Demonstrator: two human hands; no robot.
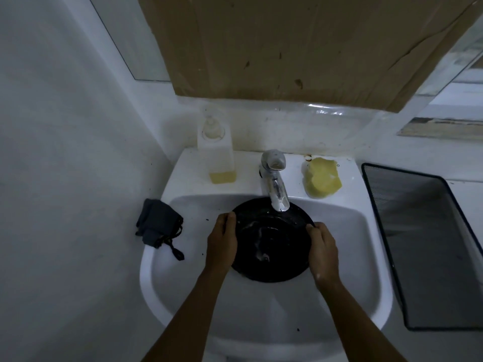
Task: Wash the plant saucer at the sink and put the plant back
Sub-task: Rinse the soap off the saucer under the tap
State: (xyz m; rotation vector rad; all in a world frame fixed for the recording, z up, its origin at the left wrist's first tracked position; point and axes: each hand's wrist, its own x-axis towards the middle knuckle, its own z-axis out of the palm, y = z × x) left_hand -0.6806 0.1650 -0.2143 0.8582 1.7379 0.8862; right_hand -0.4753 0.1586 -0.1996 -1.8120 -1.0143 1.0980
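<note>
Black plastic plant saucer (271, 241) held over the white sink basin (347, 270), gripped at opposite edges: left hand (222, 244) clamped on the left rim with the thumb hooked over the top, right hand (322, 254) clamped on the right rim, fingers curled underneath. Hands well apart, one to each side, probably to keep the wide disc steady and to let it tilt either way under the water. Far rim tucked just below the chrome tap spout (278, 197), so that whatever falls from it lands inside the dish; pale streaks and a small pool of water or suds across the dark surface, though hard to say in the dim light whether the tap runs. Judged as mid-rinse, with the drying and the return of the plant not yet done; no plant anywhere in view. On the sink ledge, left of the tap, a clear soap dispenser (217, 155) with a little yellow liquid at the bottom; right of the tap, a yellow sponge (322, 178), untouched and within easy reach of the right hand. Dark folded cloth (158, 226) draped on the left rim of the sink, just beside the left hand. Black wire-mesh basket (428, 244) standing to the right of the sink, well clear. Brown cardboard sheet (300, 45) covering the mirror above. Only real obstacle: the low spout, close enough to knock the rim if lifted straight up.
</note>
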